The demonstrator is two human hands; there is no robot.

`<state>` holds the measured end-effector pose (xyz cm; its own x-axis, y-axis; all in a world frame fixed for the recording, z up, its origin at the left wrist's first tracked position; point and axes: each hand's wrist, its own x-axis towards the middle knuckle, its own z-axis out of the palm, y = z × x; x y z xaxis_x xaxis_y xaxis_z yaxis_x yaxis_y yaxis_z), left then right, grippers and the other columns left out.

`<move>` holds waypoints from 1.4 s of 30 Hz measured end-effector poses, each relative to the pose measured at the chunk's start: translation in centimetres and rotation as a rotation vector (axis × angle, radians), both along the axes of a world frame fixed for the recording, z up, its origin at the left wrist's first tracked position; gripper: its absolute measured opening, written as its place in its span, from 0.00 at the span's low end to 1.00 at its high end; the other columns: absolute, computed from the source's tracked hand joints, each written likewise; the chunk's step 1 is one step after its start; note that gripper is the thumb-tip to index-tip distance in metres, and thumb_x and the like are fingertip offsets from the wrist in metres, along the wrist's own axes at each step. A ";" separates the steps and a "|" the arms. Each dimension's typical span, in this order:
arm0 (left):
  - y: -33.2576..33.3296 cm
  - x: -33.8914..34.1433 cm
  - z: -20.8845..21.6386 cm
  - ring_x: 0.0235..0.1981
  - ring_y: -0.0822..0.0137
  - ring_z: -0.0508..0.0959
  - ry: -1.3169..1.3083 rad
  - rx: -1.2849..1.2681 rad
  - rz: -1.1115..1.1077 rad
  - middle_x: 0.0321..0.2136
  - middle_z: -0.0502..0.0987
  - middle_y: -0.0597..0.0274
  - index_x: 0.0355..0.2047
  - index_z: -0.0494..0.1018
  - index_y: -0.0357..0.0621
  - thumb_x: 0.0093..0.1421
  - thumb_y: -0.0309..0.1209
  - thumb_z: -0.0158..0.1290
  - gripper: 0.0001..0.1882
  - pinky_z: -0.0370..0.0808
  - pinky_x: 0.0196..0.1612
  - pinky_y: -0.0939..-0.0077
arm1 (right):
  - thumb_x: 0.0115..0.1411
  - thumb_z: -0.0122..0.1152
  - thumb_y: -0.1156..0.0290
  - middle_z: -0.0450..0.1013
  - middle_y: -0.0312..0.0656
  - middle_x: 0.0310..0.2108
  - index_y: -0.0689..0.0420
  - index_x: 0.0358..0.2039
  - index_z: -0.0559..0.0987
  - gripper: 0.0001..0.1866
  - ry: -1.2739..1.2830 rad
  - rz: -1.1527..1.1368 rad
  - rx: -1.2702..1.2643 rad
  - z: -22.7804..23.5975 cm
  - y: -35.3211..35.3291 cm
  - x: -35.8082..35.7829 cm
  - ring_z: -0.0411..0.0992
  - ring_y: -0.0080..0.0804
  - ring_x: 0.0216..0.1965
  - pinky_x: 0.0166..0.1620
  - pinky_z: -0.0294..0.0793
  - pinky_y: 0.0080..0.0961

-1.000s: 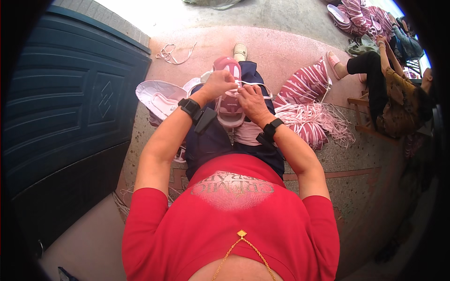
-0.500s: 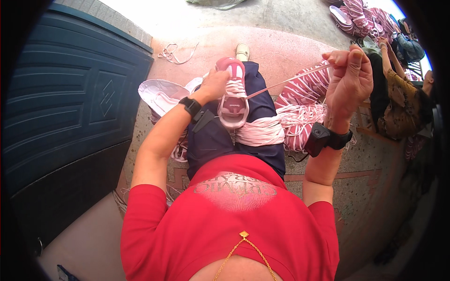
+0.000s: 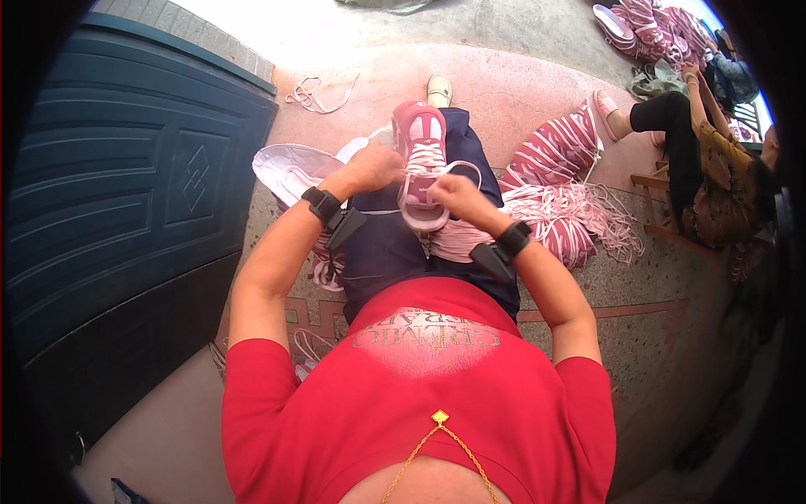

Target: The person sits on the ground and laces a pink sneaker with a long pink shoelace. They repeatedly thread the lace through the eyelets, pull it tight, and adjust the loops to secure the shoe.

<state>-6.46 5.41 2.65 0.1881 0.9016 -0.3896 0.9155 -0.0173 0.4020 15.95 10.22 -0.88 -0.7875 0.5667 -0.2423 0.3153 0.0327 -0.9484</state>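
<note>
A pink and white sneaker (image 3: pixel 424 128) rests on my lap, toe pointing away, with white lace crossing its tongue. Beside its left edge is my left hand (image 3: pixel 375 165), fingertips pinched together at the lace by the upper eyelets. Over the shoe's right side, near the ankle opening, my right hand (image 3: pixel 460 200) is closed on the shoelace (image 3: pixel 472 165), which bows out in a loop above it. Some of the lace between my fingertips is hidden. Across my right thigh lies a bundle of pale pink laces (image 3: pixel 457 241).
Bundled pink shoe pieces (image 3: pixel 554 151) lie to my right with loose laces (image 3: pixel 617 223) trailing. White-lined shoe pieces (image 3: pixel 290 168) are at my left, near a blue door (image 3: pixel 143 151). A loose lace (image 3: pixel 319 97) lies ahead. Another person (image 3: pixel 722 181) sits at the far right by a wooden stool (image 3: pixel 655 197).
My right hand has come down and left from far out on the right, where it held the lace taut, to the shoe. My left hand has slid from the shoe's upper to its eyelet edge.
</note>
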 end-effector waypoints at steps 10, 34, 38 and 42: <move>-3.7 -0.9 0.7 0.29 0.50 0.76 0.298 0.379 -0.048 0.20 0.75 0.52 0.27 0.76 0.45 0.52 0.30 0.52 0.05 0.73 0.34 0.59 | 0.53 0.52 0.71 0.75 0.54 0.25 0.63 0.33 0.73 0.10 -0.332 0.001 0.657 -1.5 -3.3 -5.0 0.75 0.53 0.28 0.35 0.75 0.41; 3.6 2.6 6.1 0.39 0.72 0.75 -0.994 -0.277 0.090 0.36 0.78 0.64 0.37 0.77 0.39 0.57 0.39 0.56 0.15 0.71 0.41 0.76 | 0.65 0.45 0.65 0.56 0.31 0.22 0.56 0.33 0.67 0.09 0.853 -0.004 -0.669 22.6 7.6 -0.9 0.55 0.25 0.27 0.37 0.57 0.25; 3.3 -1.3 6.3 0.36 0.73 0.76 -1.308 -0.118 0.688 0.32 0.78 0.62 0.35 0.75 0.43 0.62 0.40 0.51 0.13 0.72 0.37 0.78 | 0.62 0.47 0.67 0.66 0.37 0.26 0.58 0.29 0.70 0.09 0.830 -0.773 -0.748 20.2 11.1 -0.3 0.62 0.29 0.28 0.35 0.63 0.27; 2.0 -7.5 7.3 0.27 0.70 0.75 -1.496 0.122 1.041 0.23 0.73 0.65 0.37 0.69 0.39 0.65 0.35 0.47 0.11 0.69 0.25 0.86 | 0.61 0.48 0.67 0.66 0.37 0.23 0.55 0.27 0.70 0.08 0.859 -0.616 -0.867 10.7 16.2 6.8 0.63 0.29 0.28 0.35 0.65 0.29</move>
<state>-13.92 7.44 9.91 -0.3151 0.8737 -0.3706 -0.5153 0.1705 0.8399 22.71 26.47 9.85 -0.5466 0.7951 -0.2627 -0.6310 -0.5973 -0.4951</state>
